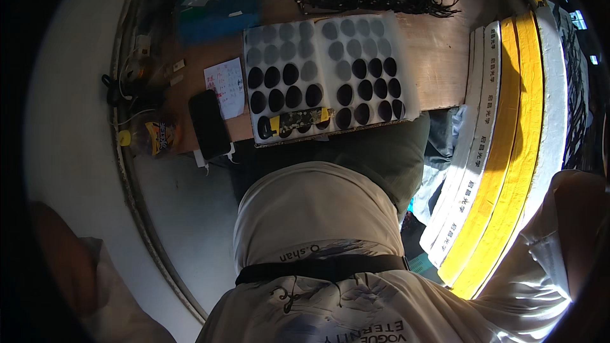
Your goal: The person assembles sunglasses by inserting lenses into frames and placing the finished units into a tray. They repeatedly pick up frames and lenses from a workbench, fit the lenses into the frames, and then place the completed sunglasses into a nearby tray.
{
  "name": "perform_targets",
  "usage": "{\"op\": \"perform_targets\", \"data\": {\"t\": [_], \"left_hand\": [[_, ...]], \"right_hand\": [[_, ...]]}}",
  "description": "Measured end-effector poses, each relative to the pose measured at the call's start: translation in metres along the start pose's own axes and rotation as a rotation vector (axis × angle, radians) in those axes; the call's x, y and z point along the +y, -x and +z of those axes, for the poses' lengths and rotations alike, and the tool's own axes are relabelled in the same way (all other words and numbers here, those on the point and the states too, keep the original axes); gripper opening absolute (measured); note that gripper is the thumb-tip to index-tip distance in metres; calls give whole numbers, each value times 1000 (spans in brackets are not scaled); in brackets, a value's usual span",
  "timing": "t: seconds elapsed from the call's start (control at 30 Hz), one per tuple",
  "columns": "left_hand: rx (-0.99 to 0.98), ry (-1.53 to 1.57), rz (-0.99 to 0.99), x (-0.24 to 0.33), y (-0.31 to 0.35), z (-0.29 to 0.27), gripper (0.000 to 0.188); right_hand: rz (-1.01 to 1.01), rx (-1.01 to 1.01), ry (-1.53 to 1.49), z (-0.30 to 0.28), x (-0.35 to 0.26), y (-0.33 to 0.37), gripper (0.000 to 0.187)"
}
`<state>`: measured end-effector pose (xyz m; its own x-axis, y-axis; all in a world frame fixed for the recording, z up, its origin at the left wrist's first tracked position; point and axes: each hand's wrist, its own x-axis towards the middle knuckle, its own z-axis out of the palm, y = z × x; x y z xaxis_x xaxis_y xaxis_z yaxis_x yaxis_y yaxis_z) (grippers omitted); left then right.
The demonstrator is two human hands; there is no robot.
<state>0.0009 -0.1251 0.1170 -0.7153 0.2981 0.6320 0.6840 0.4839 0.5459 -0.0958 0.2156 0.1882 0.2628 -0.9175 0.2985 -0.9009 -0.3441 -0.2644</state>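
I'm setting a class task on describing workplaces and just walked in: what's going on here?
A person is at a wooden table, but neither hand is in view, so no handling can be seen. In front of them, at the table's near edge, is a pale tray with rows of round discs, some black, others grey. A dark patterned piece with yellow ends lies across the near left part. A phone and paper note are to the left.
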Motion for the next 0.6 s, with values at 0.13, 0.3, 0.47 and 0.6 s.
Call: {"op": "perform_targets", "data": {"t": [0.13, 0.3, 0.47, 0.6], "left_hand": [[-41, -55, -64, -7, 10, 9, 72], [-90, -110, -74, -10, 15, 14, 67], [-117, -103, -87, -8, 18, 12, 62], [-99, -134, -107, -13, 12, 3, 57]], "right_hand": [[15, 11, 28, 7, 1, 13, 57], [5, -13, 90, 16, -6, 24, 56], [17, -10, 94, 23, -8, 27, 54], [24, 35, 76, 21, 12, 29, 54]]}}
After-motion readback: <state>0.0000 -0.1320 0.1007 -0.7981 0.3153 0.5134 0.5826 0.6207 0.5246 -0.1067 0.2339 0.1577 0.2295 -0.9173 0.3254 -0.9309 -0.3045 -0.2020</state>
